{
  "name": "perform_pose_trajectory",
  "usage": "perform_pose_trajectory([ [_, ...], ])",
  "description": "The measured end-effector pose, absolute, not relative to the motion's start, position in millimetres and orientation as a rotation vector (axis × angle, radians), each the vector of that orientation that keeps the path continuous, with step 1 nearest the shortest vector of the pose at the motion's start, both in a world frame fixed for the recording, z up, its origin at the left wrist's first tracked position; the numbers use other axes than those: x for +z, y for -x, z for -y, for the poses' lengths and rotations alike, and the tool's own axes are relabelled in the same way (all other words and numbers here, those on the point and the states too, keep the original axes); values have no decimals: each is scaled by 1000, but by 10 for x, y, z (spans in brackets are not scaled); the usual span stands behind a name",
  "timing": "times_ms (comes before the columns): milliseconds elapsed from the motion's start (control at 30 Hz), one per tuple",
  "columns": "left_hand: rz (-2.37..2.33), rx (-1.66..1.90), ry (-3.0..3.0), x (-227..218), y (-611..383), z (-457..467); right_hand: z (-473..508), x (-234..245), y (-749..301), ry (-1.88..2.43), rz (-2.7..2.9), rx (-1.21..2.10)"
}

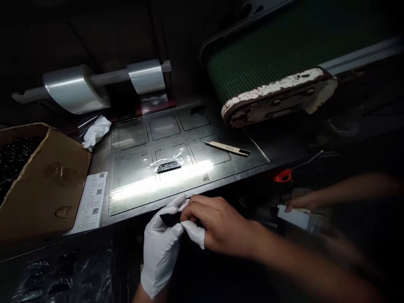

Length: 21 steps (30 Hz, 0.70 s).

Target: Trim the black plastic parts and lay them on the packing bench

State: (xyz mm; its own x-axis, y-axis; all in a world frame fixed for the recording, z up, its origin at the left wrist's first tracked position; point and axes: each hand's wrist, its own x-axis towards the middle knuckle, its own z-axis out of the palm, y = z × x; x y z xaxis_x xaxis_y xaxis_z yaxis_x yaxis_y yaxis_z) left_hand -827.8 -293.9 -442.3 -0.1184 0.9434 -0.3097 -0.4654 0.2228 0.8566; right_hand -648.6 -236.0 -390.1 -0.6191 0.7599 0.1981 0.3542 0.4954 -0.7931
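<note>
My left hand (164, 244), in a white glove, is closed around a small dark, flat piece (171, 219). My right hand (217, 225), bare except for a white cover on the thumb, pinches the same piece from the other side. Both hands meet just in front of the table's near edge. Beyond them, a black patterned piece (168, 167) lies on a clear sheet (132, 181) marked with dark rounded outlines. Farther right on that sheet rests a craft knife (227, 147) with a pale handle marked A05.
A cardboard box (47, 181) of small dark parts stands left, beside a label sheet (90, 206) and crumpled white cloth (97, 131). Film rolls (75, 89) hang behind. A green conveyor belt (252, 67) juts in at right. A co-worker's hand (298, 203) holds a pale flat object.
</note>
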Motion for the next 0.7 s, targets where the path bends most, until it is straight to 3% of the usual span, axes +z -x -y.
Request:
perform_pose_trajectory([
  [167, -1199, 1298, -611, -4468, 8363, 2885, 2150, -3939, 6517, 868, 2362, 979],
  [333, -1220, 1147, -759, -4087, 8462, 2635, 2003, -3862, 6479, 874, 2126, 1109],
  [467, -1406, 1093, -1655, -3858, 8674, 2117, 1995, -3852, 6276, 1104, 1679, 1250],
  [567, -1419, 727, -2428, -3854, 8792, 1653, 2104, -3932, 6128, 1166, 1540, 1300],
  [700, -1397, 405, -2742, -3875, 8810, 1337, 2305, -4047, 5987, 1177, 1509, 1298],
])
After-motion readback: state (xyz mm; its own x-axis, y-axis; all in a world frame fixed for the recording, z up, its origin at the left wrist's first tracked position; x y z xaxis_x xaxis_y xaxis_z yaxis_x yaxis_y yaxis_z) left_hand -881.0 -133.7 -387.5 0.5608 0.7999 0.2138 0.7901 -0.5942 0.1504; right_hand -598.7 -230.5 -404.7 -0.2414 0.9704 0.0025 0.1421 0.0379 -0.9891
